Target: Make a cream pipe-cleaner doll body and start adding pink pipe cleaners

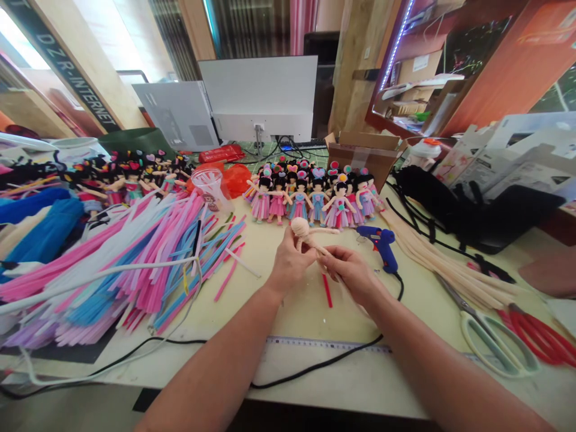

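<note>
Between my hands, above the table, is a cream pipe-cleaner doll body (pixel 300 227) with a round wound head and a thin arm sticking out to the right. My left hand (pixel 290 258) is closed around its upper part, just under the head. Lower down, my right hand (pixel 348 270) pinches a cream pipe-cleaner strand (pixel 320 248) of the same doll. A short red pipe cleaner (pixel 327 292) lies on the table beneath my hands. To the right of them rests a blue glue gun (pixel 380 245), its cord running toward the table's front.
Finished dolls (pixel 310 198) stand in rows behind my hands. Pink, white and blue pipe cleaners (pixel 148 252) heap on the left. Cream pipe cleaners (pixel 432 252), white-handled scissors (pixel 495 342) and red-handled scissors (pixel 540 336) lie right. A ruler (pixel 315 344) runs along the front.
</note>
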